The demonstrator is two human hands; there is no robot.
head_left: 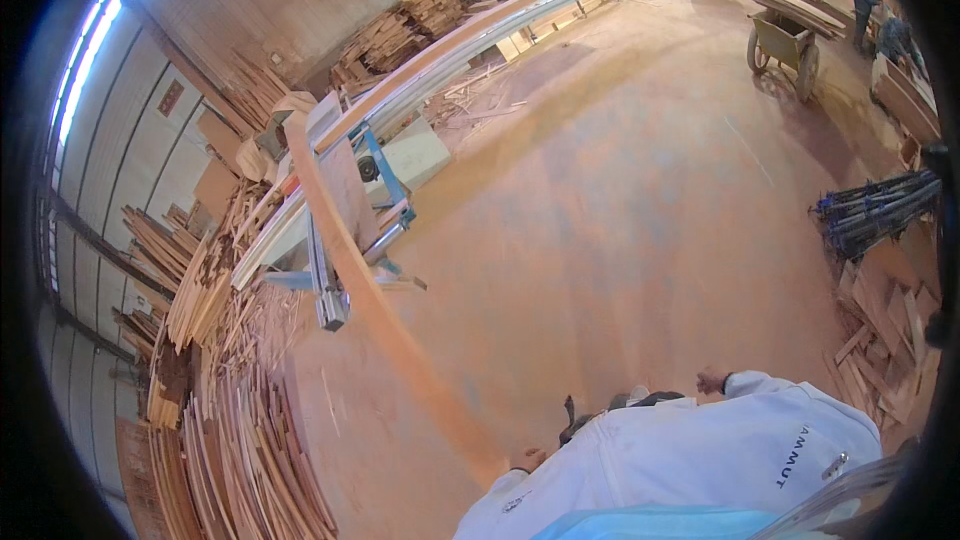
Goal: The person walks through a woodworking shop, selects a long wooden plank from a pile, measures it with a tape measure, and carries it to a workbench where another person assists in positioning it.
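A long wooden board slants from beside my body up to the saw table at the far left, where its other end rests. My left hand grips the near end of the board; my sleeve hides part of the fingers. Out to the right, my right hand hangs in the air beside my body, its fingers loosely bent and nothing visible in it. The saw table is a long machine with a metal sliding rail and a blue frame. Another long plank lies along its top.
Piles of wood strips line the left wall, with stacked offcuts behind the machine. At right are a loaded cart, a bundle of dark metal bars and scrap boards. A person stands at the far right.
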